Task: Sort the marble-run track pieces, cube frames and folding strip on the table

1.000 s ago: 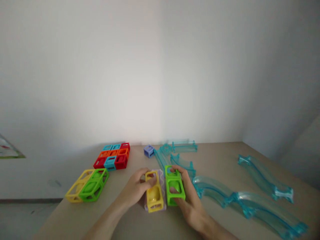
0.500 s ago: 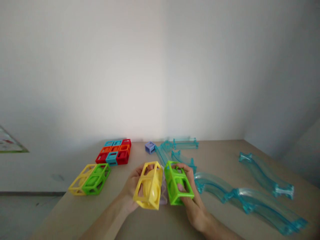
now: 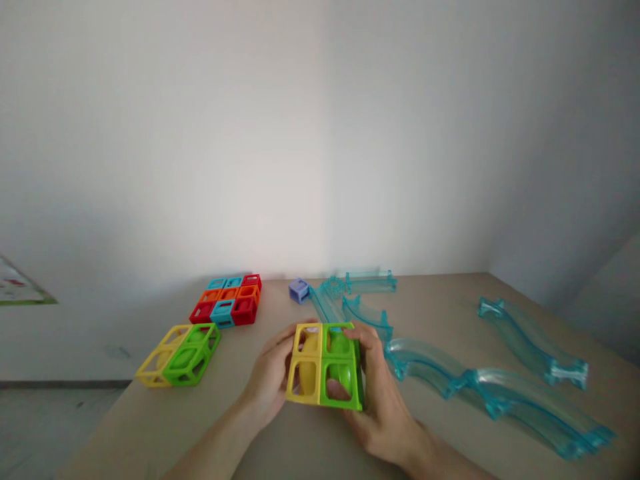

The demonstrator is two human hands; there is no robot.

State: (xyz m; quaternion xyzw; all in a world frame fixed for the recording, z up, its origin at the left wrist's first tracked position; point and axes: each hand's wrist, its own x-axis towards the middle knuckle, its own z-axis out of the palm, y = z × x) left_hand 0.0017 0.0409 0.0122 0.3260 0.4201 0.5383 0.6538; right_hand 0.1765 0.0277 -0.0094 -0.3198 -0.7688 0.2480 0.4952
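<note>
My left hand is wrapped round the outer side of a yellow building block, a two-cell open frame with a rounded core inside. Against it, side against side, sits a matching green building block, gripped by my right hand. A fingertip of that hand shows through the lower opening of the green frame. Together the two blocks form a square held above the table. Whether they are locked to each other I cannot tell. Some of my left fingers are hidden behind the yellow block.
Left on the table lie another yellow block and green block, joined. Behind them is a grid of red, orange and blue cubes. A purple cube and clear blue track pieces spread toward the right. A wall rises behind.
The yellow and green blocks were apart and tilted; my hands have brought them together edge to edge. The pale purple piece seen between them is now mostly covered.
</note>
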